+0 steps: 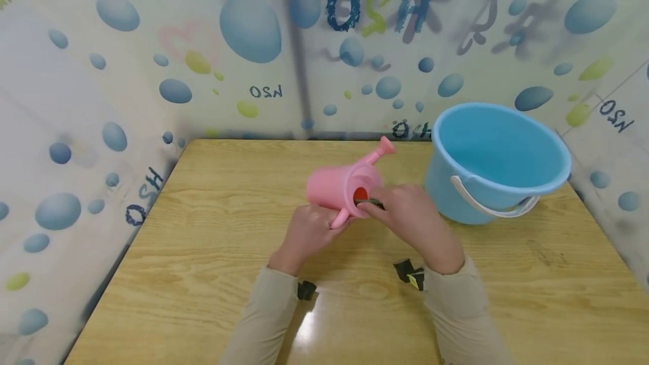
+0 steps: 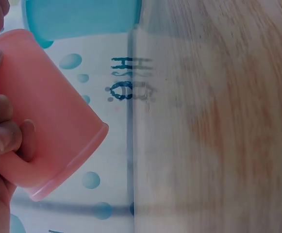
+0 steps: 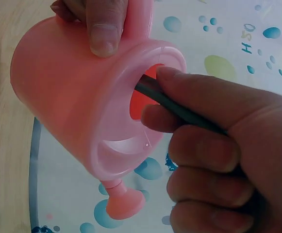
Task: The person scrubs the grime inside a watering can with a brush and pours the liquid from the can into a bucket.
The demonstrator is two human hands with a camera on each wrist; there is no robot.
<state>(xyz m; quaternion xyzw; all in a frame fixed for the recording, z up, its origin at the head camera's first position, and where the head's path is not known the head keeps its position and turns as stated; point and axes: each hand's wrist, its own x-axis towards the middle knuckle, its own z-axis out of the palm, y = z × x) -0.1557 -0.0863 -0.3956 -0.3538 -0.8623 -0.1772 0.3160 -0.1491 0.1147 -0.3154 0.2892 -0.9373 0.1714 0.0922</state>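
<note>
curled round the handle (image 1: 341, 218) of a pink watering can (image 1: 327, 185), the left hand (image 1: 309, 234) holds it tilted above the table (image 1: 203, 269) in the head view, near an upright blue bucket (image 1: 463, 204). left wrist: fingers hook through the handle. right wrist: the right hand (image 3: 211, 160) pinches a dark green rod (image 3: 178, 108), one end inside the red-showing opening (image 3: 139, 104).

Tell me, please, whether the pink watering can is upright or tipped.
Tipped: the left hand holds the pink watering can slanted over, its top opening turned toward the right hand.

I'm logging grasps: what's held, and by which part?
Left grip: pink watering can, by its handle. Right grip: dark green rod, along its length outside the can.
</note>
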